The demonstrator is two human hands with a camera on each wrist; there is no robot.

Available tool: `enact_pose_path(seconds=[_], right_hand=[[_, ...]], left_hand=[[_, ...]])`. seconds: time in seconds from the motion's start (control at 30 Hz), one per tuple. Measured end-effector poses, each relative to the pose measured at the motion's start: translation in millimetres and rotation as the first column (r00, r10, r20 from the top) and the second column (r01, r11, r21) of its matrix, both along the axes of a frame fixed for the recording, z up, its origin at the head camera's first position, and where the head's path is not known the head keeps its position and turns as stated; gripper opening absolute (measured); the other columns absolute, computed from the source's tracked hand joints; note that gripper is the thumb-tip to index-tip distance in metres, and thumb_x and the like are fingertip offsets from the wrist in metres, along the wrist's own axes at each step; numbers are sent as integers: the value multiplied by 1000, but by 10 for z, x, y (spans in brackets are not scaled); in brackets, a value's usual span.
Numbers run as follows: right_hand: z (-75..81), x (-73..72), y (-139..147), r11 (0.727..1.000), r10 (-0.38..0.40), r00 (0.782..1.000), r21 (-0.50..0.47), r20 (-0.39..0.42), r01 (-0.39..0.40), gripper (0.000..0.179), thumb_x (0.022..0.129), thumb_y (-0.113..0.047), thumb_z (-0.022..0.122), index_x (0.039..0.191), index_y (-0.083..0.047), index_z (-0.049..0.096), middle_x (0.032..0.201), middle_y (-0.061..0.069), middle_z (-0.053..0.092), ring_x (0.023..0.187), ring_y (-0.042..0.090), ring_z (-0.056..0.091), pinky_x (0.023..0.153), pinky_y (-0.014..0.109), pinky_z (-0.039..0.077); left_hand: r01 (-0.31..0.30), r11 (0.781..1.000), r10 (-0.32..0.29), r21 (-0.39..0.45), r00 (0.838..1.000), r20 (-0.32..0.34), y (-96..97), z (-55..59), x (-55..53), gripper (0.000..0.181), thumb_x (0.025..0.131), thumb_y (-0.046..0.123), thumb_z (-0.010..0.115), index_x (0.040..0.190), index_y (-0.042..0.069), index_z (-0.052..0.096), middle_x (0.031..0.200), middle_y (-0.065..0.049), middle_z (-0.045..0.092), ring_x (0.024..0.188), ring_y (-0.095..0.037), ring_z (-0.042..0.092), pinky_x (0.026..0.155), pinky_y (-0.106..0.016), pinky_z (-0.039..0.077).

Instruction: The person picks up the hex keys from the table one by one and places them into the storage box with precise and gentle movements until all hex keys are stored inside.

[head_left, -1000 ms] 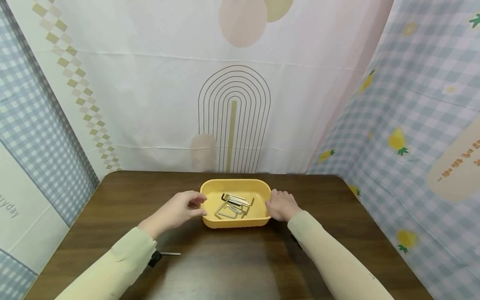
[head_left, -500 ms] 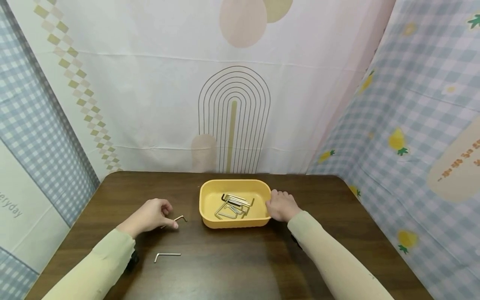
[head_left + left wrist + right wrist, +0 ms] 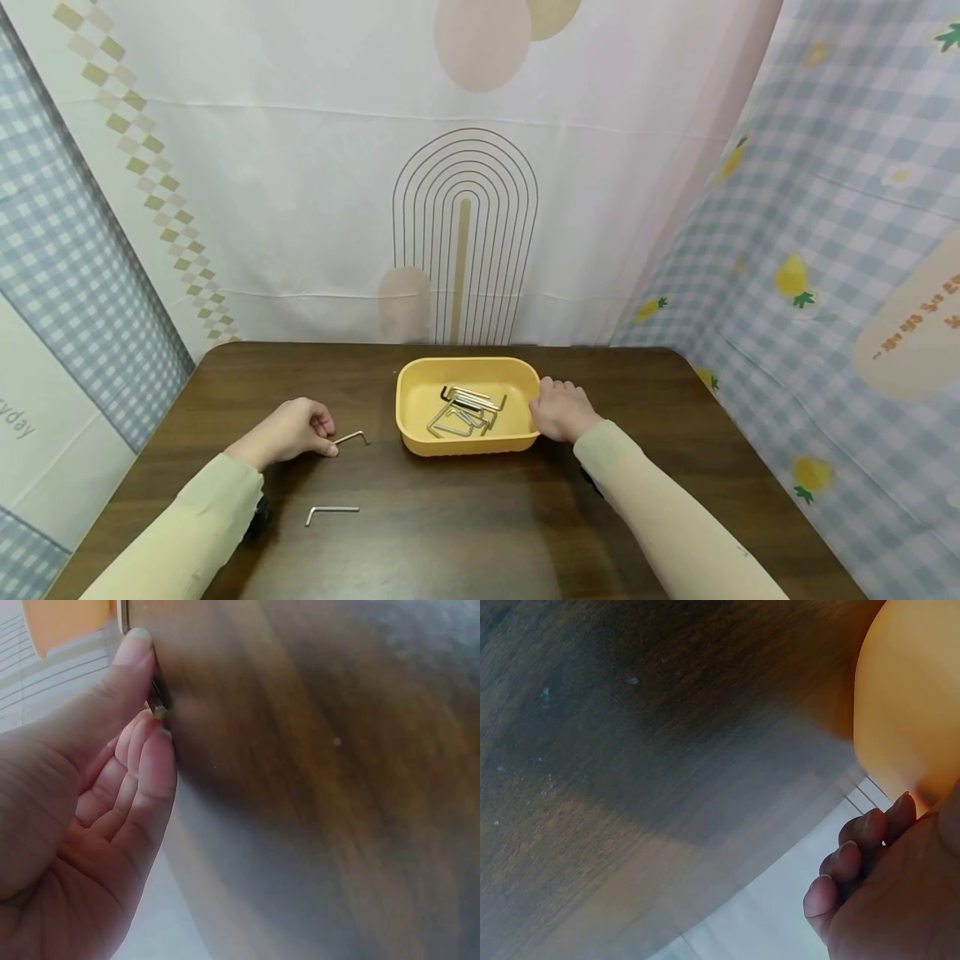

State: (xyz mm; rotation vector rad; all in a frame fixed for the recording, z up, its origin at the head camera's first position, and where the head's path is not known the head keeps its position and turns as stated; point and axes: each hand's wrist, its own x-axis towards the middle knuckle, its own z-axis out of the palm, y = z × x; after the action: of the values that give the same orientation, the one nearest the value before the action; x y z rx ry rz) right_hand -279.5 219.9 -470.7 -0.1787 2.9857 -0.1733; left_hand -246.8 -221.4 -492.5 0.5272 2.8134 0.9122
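My left hand (image 3: 292, 429) is low over the left of the table, thumb and fingertips pinching the long arm of a brass-coloured hex key (image 3: 350, 437). In the left wrist view, part of that hex key (image 3: 156, 697) shows between thumb and fingers; the thumb hides some of it. A silver hex key (image 3: 333, 509) lies nearer the front. My right hand (image 3: 562, 410) grips the right end of a yellow plastic basin (image 3: 472, 447), its thumb hidden in the head view. Inside the basin lies a pile of hex keys (image 3: 468, 408), mostly metallic with some black.
The dark wooden table (image 3: 450, 533) has rounded back corners. A white patterned cloth (image 3: 315, 208) hangs behind it, with checked cloth (image 3: 780, 250) at the right side.
My left hand has moved from the basin's left rim leftward to the table and taken hold of the brass-coloured hex key. My right hand has stayed on the basin.
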Motion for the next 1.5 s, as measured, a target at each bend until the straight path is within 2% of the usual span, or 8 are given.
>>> enact_pose_path(seconds=[0.33, 0.5, 0.73, 0.97, 1.13, 1.27, 1.5], right_hand=[[23, -4, -11, 1000, 2, 1000, -3, 4, -2, 35, 99, -29, 36, 114, 0, 48, 103, 14, 53, 95, 30, 47, 89, 48, 36], [39, 15, -16, 1000, 2, 1000, -4, 13, -2, 37, 99, -29, 36, 117, 1, 48, 105, 14, 54, 96, 31, 48, 90, 48, 36], [60, 27, -18, 1000, 0, 1000, -11, 6, 0, 34, 99, -28, 37, 113, 1, 49, 101, 13, 54, 94, 30, 48, 89, 47, 37], [44, 24, -13, 1000, 1, 1000, -14, 9, -1, 34, 100, -29, 37, 114, 0, 49, 99, 12, 54, 93, 29, 47, 88, 46, 37], [38, 27, -7, 1000, 5, 1000, -21, 15, -5, 34, 99, -28, 38, 114, 1, 48, 100, 13, 53, 93, 30, 47, 88, 48, 36], [40, 28, -7, 1000, 7, 1000, -16, 14, -7, 34, 99, -29, 38, 114, 1, 48, 101, 13, 53, 94, 31, 47, 89, 48, 36], [26, 23, -3, 1000, 7, 1000, -18, 4, -7, 34, 100, -29, 38, 114, 1, 48, 100, 13, 53, 94, 30, 48, 89, 47, 37]], left_hand=[[7, 998, -10, 64, 999, 49, -28, 5, -2, 22, 71, 13, 85, 77, 9, 65, 69, 3, 59, 66, -13, 54, 65, -33, 45], [26, 997, -30, 76, 998, 51, -11, -3, 7, 19, 73, 9, 83, 76, 8, 65, 68, 2, 59, 65, -13, 54, 62, -31, 45], [33, 999, -33, 22, 999, 43, 42, 18, 46, 14, 80, 6, 76, 76, 8, 62, 68, 2, 56, 63, -14, 50, 62, -33, 44], [26, 999, -24, -28, 999, 44, 71, -8, 51, 13, 82, 4, 71, 76, 8, 62, 69, 2, 55, 65, -14, 51, 63, -33, 44], [25, 999, -24, -30, 1000, 17, 79, -28, 65, 10, 84, 3, 70, 77, 7, 63, 71, 2, 57, 66, -14, 51, 64, -34, 45], [9, 999, -8, -34, 1000, 29, 94, -25, 78, 11, 86, 2, 67, 77, 7, 63, 71, 2, 56, 66, -13, 51, 64, -33, 44], [-35, 999, 35, -5, 999, 0, 138, 49, 96, 9, 89, 4, 64, 81, 5, 61, 73, 0, 56, 67, -14, 50, 65, -33, 44]])
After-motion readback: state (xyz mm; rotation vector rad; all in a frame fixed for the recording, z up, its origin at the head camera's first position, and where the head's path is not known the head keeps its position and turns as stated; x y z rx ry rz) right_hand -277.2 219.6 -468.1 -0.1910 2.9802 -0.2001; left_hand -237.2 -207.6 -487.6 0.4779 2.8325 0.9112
